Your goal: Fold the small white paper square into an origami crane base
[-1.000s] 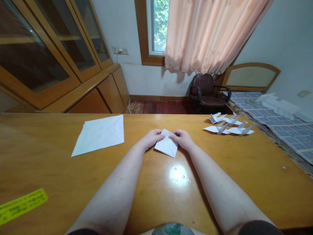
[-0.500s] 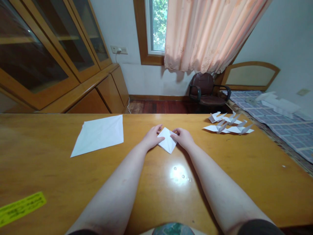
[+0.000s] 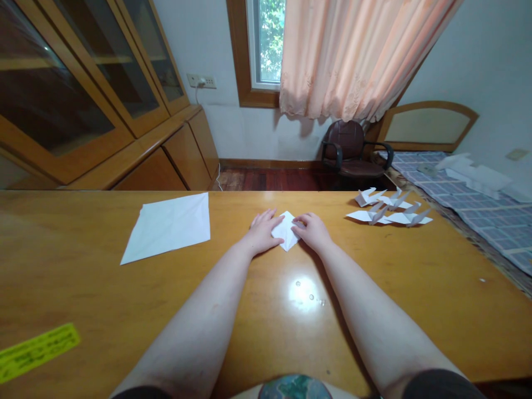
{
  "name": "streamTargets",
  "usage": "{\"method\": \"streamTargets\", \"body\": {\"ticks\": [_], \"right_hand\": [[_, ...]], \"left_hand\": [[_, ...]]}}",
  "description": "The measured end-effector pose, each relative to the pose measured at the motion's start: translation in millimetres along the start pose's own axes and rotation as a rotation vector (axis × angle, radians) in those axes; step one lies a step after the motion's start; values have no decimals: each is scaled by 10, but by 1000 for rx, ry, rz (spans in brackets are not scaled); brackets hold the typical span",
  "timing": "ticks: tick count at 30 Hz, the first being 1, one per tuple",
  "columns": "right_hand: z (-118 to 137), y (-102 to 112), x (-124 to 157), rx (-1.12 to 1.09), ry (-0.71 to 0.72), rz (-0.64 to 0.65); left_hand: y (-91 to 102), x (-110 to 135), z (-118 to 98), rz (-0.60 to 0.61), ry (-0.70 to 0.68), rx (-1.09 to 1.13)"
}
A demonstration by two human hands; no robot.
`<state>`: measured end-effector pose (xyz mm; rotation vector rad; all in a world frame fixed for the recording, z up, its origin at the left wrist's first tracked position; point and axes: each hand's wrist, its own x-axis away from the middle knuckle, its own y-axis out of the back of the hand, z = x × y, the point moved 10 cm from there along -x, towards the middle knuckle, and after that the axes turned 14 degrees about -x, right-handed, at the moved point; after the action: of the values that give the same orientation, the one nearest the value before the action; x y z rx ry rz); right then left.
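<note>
A small white sheet of paper folded into a diamond lies on the wooden table between my hands. My left hand rests flat at its left edge, fingers stretched out and thumb on the paper. At the right corner, my right hand has curled fingers and thumb pinching the paper's edge. To the left lies a larger white paper sheet, flat with visible creases. Several folded paper cranes stand grouped at the table's far right.
The wooden table reaches across the view. A yellow label is on its near left. Beyond it are a glass-fronted cabinet, a brown armchair, a bed with a checked cover and a pink curtain.
My left hand has flattened, its fingers now stretched out beside the paper. The folded paper has shifted slightly and looks narrower, while my right hand keeps hold of its right side.
</note>
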<state>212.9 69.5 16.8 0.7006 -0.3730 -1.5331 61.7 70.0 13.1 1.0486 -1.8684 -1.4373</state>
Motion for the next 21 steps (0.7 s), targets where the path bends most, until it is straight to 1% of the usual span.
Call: {"method": "streamTargets", "body": {"ticks": [2, 4, 7, 11, 13, 18, 21], "right_hand": [[27, -7, 2, -6, 31, 6], [75, -36, 13, -16, 65, 37], [151, -74, 34, -23, 115, 85], [137, -60, 20, -83, 115, 91], [67, -37, -2, -155, 68, 76], [-181, 50, -14, -311, -137, -12], [-238, 75, -8, -404, -178, -42]], "left_hand": [[80, -10, 69, -70, 53, 17], [120, -20, 110, -102, 78, 51], [125, -33, 114, -101, 61, 108], [126, -28, 108, -99, 37, 120], [131, -20, 107, -98, 31, 127], [126, -8, 104, -63, 36, 139], [117, -11, 87, -53, 19, 131]]}}
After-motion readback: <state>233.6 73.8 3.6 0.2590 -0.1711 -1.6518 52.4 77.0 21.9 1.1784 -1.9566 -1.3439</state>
